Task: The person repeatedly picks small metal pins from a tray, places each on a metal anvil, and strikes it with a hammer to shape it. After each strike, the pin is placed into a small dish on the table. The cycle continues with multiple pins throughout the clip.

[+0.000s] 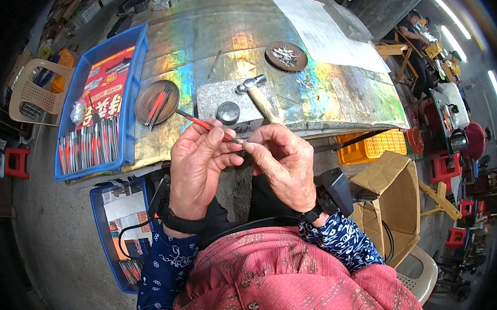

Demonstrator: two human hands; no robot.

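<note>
A slender red and black pen-like tool (201, 123) is pinched between the thumb and fingers of my left hand (192, 171). Its near end points toward my right hand (282, 163), whose thumb and forefinger press together at that tip. Whatever small piece lies between those right fingers is too hidden to name. Just beyond my hands, a grey stone block (207, 96) carries a round dark metal cylinder (228, 112) and a hammer (261, 102) with a wooden handle. Left of the block, a brown dish (141, 111) holds several similar red and black tools.
A second brown dish (270, 61) contains small silvery pieces, with more scattered beside it. One thin tool (215, 64) lies on the table. Blue trays (129, 127) with rows of tools stand at left. A cardboard box (400, 204) and yellow crate (365, 154) are at right.
</note>
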